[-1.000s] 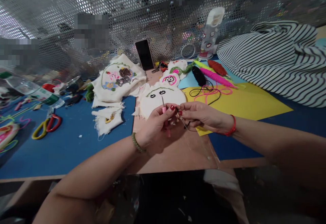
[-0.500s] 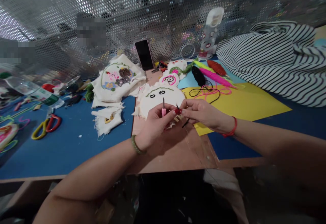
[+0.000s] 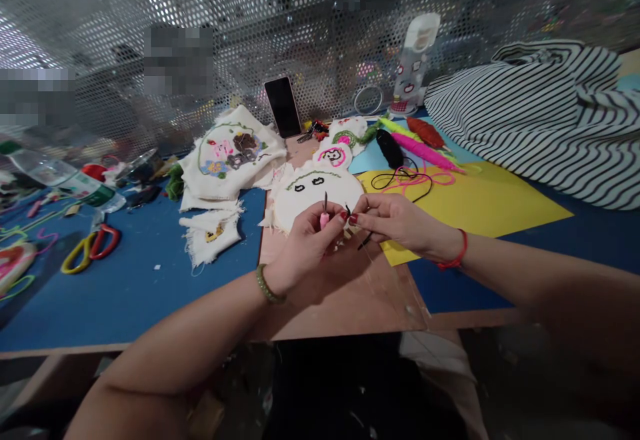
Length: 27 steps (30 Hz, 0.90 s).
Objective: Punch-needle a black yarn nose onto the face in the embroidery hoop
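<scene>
A phone (image 3: pixel 283 107) leaned by the mesh (image 3: pixel 320 47); striped cloth (image 3: pixel 515 117) lay heaped rightward. The left hand (image 3: pixel 307 240) and right hand (image 3: pixel 395 223) blocked the near edge of a stitched white round (image 3: pixel 300 205) bearing two black outlines. Left fingers clasped one pink-handled tool (image 3: pixel 325 219) above the brown board (image 3: pixel 340 300); right fingertips pinched one black strand (image 3: pixel 349 209). One pair of scissors (image 3: pixel 98 228) lay left.

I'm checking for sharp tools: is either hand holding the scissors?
No, the red-and-yellow scissors lie on the blue tabletop, apart from the left hand and the right hand.
</scene>
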{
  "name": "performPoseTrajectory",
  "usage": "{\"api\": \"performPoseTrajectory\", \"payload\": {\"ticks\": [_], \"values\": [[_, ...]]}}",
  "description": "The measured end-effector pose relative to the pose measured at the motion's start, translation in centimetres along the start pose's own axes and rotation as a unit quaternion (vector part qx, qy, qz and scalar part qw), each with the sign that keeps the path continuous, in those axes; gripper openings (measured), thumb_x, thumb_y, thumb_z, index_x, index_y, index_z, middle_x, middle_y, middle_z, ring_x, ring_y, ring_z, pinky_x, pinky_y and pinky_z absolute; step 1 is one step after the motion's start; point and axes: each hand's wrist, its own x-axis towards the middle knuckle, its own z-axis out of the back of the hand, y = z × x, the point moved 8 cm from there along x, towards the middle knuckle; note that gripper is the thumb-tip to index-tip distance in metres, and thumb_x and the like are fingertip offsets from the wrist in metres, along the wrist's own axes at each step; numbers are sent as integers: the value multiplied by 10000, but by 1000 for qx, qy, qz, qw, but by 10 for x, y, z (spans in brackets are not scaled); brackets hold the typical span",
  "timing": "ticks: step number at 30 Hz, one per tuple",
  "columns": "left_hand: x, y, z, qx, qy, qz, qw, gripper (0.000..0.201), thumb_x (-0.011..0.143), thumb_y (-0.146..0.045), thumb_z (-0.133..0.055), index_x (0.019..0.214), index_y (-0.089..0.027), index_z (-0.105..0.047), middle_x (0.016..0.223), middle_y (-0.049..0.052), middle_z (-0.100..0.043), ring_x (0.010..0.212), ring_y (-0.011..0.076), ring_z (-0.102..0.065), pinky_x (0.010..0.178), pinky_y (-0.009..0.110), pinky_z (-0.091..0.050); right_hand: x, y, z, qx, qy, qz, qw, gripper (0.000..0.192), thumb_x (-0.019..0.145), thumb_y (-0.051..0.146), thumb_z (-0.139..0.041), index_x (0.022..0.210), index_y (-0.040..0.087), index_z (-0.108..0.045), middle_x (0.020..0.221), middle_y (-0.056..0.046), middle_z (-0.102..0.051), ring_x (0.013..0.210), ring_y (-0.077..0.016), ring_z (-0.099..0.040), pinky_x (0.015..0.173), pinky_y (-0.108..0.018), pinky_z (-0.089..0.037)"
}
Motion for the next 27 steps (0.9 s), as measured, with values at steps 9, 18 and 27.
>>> {"api": "performPoseTrajectory", "payload": {"ticks": [9, 18, 27], "values": [[-1, 4, -1, -17, 13, 14, 1000, 352, 820, -487, -750, 898, -190, -577, 564, -79, -483, 430, 51, -390, 393, 168, -326, 0, 1, 0, 52, 14, -14, 998, 490, 609, 431, -932, 745, 180, -533, 581, 79, -590, 506, -52, -587, 466, -151, -407], [2, 7, -2, -73, 19, 17, 997, 464, 687, -508, -873, 899, -163, -646, 530, -86, -496, 414, 42, -369, 378, 168, -319, -2, -6, -4, 30, 39, -38, 998, 522, 622, 505, -919, 774, 189, -532, 641, 29, -673, 544, -94, -651, 489, -178, -472], [2, 5, 0, -88, -1, 21, 996, 398, 674, -456, -878, 765, -163, -625, 507, -73, -515, 402, 40, -366, 365, 162, -305, -2, -7, -4, 11, 16, -40, 999, 515, 597, 506, -917, 757, 183, -549, 637, 21, -671, 536, -92, -635, 473, -182, -453]]}}
